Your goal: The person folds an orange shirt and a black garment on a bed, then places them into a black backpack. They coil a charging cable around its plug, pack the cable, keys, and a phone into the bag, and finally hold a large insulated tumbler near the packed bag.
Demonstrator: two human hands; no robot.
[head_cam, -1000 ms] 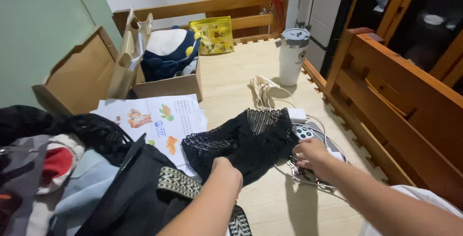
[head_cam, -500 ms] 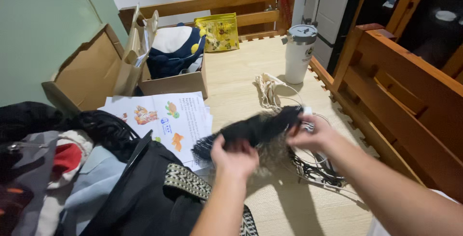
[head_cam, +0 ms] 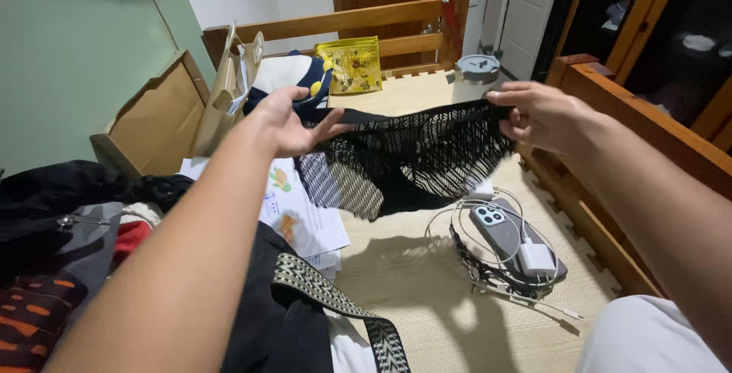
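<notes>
Left hand and right hand each grasp an upper edge of the black open-knit mesh garment, stretched in mid-air above the woven-mat bed platform; behind lie a yellow flower-printed pouch, brown cardboard box and illustrated white paper sheets.

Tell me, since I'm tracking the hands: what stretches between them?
A black mesh garment, held taut between left hand and right hand, in the head view.
</notes>
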